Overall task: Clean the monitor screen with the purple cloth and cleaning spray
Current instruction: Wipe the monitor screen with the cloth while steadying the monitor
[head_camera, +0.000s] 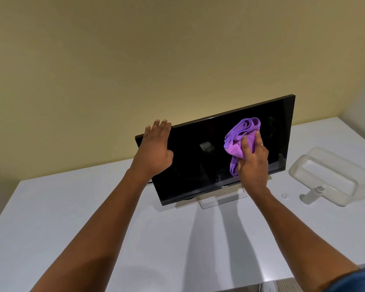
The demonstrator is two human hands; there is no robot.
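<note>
A black monitor (211, 152) is seen in the middle of the frame, standing on a white table (93, 218) in front of a yellow wall (114, 60). Its screen is dark and tilted, with the right corner higher in the frame than the left. The upper left corner of the monitor is held by the left hand (155, 150), with the fingers laid straight over the top edge and the thumb against the front. A bunched purple cloth (239, 139) is pressed against the right half of the screen by the right hand (253, 163); the fingers are spread flat on the cloth, and the thumb is hidden behind it. At the right of the frame, a clear plastic tub (333, 175) is lying on the table, well apart from the monitor. A small clear spray bottle (313, 193) is lying just beside the tub, and a tiny clear cap (285, 196) is lying near it.
</note>
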